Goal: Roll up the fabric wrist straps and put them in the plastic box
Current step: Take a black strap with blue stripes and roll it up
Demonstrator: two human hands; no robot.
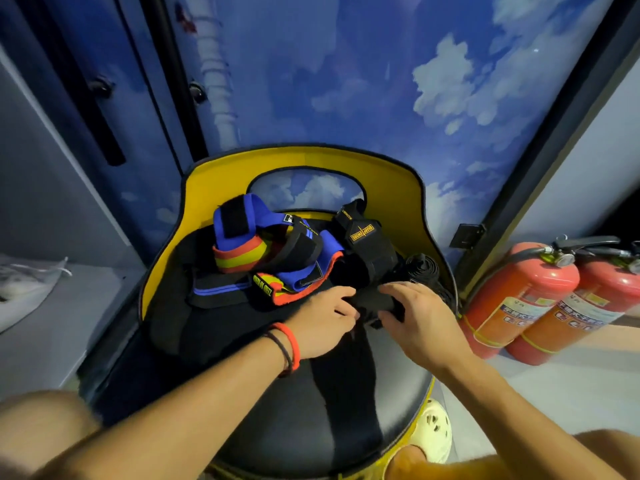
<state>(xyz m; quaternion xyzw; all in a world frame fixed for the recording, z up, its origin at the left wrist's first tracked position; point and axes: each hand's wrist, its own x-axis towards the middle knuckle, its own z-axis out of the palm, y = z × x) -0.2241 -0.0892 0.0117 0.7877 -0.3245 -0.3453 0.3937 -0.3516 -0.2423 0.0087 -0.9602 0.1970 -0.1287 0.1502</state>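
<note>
Black strap [370,297] on chair [311,417], in front of pile, between my hands. My left hand [325,323] pinches its left end; my right hand [419,317] curls round its right part. Other straps [242,237], blue and black, lie just behind. Two fire extinguishers [519,292] on floor at right.

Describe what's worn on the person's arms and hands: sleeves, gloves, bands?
No sleeves, gloves, watch or rings in view on either arm. The left hand has a red-orange band and a thin dark cord side by side at its wrist. The right hand and its wrist wear nothing.
</note>
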